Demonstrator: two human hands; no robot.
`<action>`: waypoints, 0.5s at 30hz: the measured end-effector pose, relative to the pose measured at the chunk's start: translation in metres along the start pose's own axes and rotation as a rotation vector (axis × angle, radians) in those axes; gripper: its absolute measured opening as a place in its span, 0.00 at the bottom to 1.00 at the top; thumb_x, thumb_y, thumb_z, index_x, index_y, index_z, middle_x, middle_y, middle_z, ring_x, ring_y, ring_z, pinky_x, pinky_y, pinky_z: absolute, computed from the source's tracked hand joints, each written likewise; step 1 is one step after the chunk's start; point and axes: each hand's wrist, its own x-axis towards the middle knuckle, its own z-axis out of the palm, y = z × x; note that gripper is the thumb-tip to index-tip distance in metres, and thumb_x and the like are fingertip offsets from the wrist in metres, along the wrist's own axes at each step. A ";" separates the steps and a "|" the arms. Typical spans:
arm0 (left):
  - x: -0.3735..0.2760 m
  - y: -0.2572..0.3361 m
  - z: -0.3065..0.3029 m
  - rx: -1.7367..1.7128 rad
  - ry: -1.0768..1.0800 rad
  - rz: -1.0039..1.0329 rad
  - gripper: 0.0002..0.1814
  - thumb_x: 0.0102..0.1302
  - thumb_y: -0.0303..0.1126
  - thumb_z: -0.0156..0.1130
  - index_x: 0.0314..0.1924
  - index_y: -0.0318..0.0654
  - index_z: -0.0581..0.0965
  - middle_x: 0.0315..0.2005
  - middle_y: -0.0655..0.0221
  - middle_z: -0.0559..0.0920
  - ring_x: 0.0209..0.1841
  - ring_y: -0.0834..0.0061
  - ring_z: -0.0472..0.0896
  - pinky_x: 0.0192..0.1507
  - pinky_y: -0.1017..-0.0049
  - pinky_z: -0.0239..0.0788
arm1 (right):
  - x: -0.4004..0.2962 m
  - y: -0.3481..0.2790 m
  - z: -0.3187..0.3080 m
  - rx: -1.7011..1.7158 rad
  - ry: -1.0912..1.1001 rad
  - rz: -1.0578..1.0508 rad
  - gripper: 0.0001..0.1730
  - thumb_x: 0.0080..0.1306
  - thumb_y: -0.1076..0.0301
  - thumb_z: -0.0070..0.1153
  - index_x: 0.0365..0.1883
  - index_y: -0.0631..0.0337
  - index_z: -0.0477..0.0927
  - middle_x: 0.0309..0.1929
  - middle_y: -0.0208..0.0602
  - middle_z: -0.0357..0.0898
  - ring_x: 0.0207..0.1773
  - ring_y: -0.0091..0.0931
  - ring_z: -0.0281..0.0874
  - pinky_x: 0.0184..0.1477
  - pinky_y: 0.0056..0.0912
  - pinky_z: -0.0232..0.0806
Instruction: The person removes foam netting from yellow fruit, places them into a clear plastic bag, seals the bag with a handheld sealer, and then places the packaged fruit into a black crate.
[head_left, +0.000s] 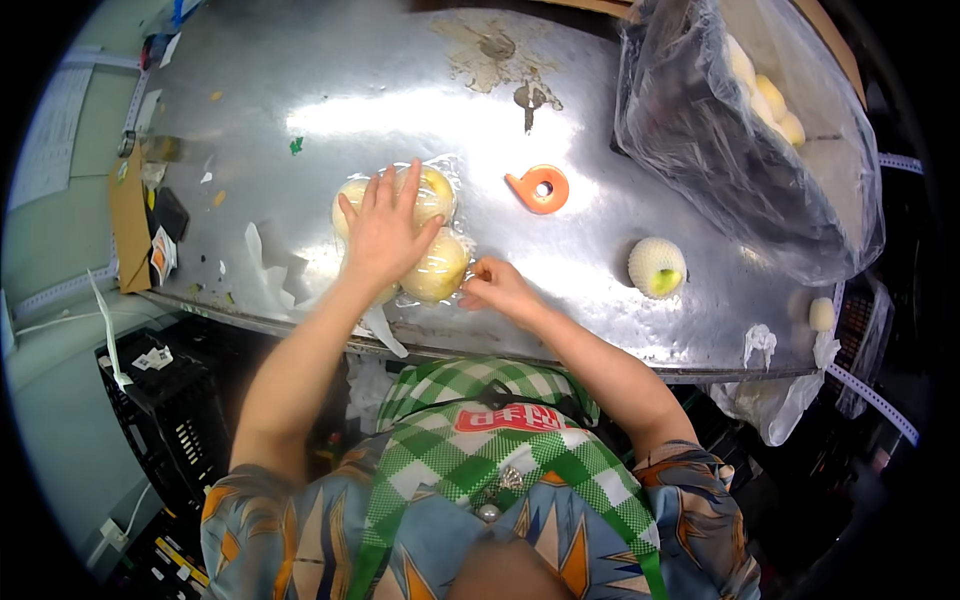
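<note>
Several round pale-yellow fruits (433, 276) sit close together under clear plastic wrapping (463, 241) on a metal table (360, 67). My left hand (390, 229) lies across the top of the pack with its fingers spread, covering part of the fruits. At the pack's lower right edge, my right hand (496, 286) has its thumb and fingertips pinched together on the wrapping. An orange tape dispenser (545, 190) lies to the right of the pack. Farther right is a single fruit in a white foam net (656, 268).
A box lined with clear plastic (675, 142) stands at the back right, with several pale-yellow fruits (770, 97) inside. White scraps (266, 274) lie left of the pack. A cardboard piece (131, 225) stands at the left edge. Below it is a black crate (161, 420).
</note>
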 end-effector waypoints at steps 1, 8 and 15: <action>-0.001 -0.010 -0.012 0.005 -0.040 0.095 0.40 0.62 0.55 0.56 0.71 0.59 0.54 0.66 0.55 0.61 0.69 0.53 0.57 0.64 0.39 0.42 | -0.001 0.001 -0.001 0.018 -0.001 -0.006 0.13 0.63 0.68 0.52 0.42 0.69 0.71 0.38 0.41 0.77 0.37 0.28 0.82 0.37 0.27 0.74; 0.001 -0.029 -0.024 -0.054 -0.062 -0.039 0.35 0.59 0.49 0.63 0.66 0.60 0.64 0.60 0.57 0.67 0.57 0.59 0.71 0.54 0.56 0.59 | 0.018 -0.029 -0.020 -0.180 0.179 -0.025 0.17 0.63 0.61 0.55 0.42 0.67 0.75 0.40 0.39 0.78 0.38 0.26 0.80 0.38 0.25 0.72; -0.002 -0.045 0.001 -0.254 0.129 0.055 0.33 0.58 0.45 0.64 0.63 0.51 0.67 0.63 0.61 0.66 0.64 0.57 0.65 0.61 0.47 0.55 | 0.068 -0.088 -0.041 -0.523 0.051 -0.283 0.30 0.60 0.46 0.54 0.43 0.68 0.81 0.42 0.45 0.81 0.43 0.35 0.76 0.49 0.35 0.66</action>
